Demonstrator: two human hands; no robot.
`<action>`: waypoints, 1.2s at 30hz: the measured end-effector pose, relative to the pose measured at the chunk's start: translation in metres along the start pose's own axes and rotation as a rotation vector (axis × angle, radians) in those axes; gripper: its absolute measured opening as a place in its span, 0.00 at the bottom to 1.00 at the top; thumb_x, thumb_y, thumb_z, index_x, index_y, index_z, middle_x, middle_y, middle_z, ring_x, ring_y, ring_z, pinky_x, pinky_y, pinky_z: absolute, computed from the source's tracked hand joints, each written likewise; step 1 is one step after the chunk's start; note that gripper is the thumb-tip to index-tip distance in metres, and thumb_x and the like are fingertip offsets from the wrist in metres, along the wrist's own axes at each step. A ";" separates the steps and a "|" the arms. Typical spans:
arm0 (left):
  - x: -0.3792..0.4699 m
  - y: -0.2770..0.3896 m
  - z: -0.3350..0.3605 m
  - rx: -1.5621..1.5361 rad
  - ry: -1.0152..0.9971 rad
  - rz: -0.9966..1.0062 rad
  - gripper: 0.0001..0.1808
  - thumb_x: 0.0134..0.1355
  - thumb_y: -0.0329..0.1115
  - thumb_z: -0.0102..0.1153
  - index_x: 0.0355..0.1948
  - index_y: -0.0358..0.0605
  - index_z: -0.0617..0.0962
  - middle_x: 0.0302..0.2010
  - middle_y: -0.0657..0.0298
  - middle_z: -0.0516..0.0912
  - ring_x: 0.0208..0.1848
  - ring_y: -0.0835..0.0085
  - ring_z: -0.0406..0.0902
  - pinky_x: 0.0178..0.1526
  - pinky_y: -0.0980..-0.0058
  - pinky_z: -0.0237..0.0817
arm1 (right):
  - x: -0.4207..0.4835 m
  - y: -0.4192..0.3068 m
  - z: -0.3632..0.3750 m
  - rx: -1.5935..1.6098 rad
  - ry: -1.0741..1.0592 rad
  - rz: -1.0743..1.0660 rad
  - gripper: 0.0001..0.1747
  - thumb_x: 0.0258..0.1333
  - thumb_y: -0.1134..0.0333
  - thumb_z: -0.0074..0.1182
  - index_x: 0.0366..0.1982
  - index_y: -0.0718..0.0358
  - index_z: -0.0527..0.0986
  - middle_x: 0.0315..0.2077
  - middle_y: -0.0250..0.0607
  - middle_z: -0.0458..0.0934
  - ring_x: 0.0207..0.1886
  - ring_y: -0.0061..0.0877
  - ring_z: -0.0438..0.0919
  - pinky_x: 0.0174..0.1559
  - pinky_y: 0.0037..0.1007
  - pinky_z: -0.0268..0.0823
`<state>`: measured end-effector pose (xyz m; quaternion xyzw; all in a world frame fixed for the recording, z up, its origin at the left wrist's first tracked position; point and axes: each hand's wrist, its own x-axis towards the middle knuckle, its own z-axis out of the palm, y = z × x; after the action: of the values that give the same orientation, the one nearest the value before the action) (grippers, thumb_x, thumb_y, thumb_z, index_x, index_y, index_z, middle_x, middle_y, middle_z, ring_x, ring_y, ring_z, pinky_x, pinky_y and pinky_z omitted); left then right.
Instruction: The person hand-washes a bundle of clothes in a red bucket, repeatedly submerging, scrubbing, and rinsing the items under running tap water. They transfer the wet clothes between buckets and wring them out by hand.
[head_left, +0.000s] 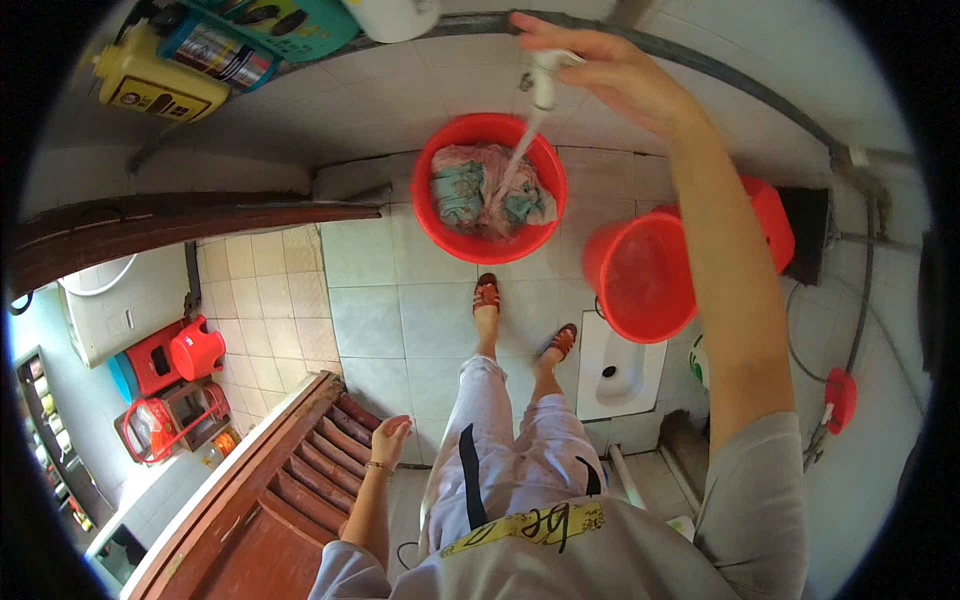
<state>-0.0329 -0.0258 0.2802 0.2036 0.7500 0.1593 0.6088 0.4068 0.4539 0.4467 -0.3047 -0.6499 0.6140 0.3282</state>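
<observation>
My right hand (611, 71) reaches to a white water tap (544, 86) on the tiled wall, its fingers and thumb around the handle. A stream of water (523, 154) runs from the tap into a round red plastic basin (424, 217) on the floor. Inside the basin lies wet cloth (459, 193), pink and pale green, partly under water. My left hand (391, 441) hangs low at my side, near a slatted brown wooden door (322, 480). Nothing shows in its loosely curled fingers.
A red bucket (645, 277) with cloudy water stands beside a white squat toilet (619, 371). Bottles, including a yellow jug (161, 79), line a shelf above. Red plastic stools (196, 349) sit beyond the doorway. My sandalled feet (487, 292) are on pale floor tiles.
</observation>
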 end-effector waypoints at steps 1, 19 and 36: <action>-0.004 -0.003 0.006 0.011 0.002 0.001 0.12 0.61 0.32 0.54 0.44 0.37 0.77 0.39 0.62 0.81 0.36 0.77 0.77 0.33 0.83 0.66 | -0.007 0.000 0.007 0.101 0.110 0.023 0.23 0.54 0.68 0.50 0.54 0.59 0.70 0.63 0.40 0.58 0.66 0.28 0.56 0.65 0.32 0.46; -0.013 0.012 0.135 0.556 -0.131 0.151 0.13 0.57 0.34 0.56 0.40 0.36 0.79 0.28 0.61 0.82 0.31 0.76 0.78 0.35 0.78 0.69 | -0.832 0.176 0.297 0.136 0.674 1.824 0.11 0.55 0.64 0.50 0.23 0.61 0.75 0.22 0.38 0.77 0.24 0.28 0.75 0.26 0.33 0.65; 0.234 0.173 0.457 1.251 -0.440 0.864 0.22 0.52 0.39 0.61 0.49 0.44 0.76 0.44 0.56 0.79 0.42 0.64 0.77 0.45 0.67 0.68 | -0.497 0.282 0.269 1.476 1.493 0.990 0.27 0.51 0.60 0.59 0.52 0.61 0.69 0.43 0.36 0.76 0.40 0.22 0.75 0.41 0.30 0.66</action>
<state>0.3920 0.2365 0.0707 0.8080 0.4173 -0.1137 0.4000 0.4872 -0.0876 0.1306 -0.5465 0.4117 0.5727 0.4516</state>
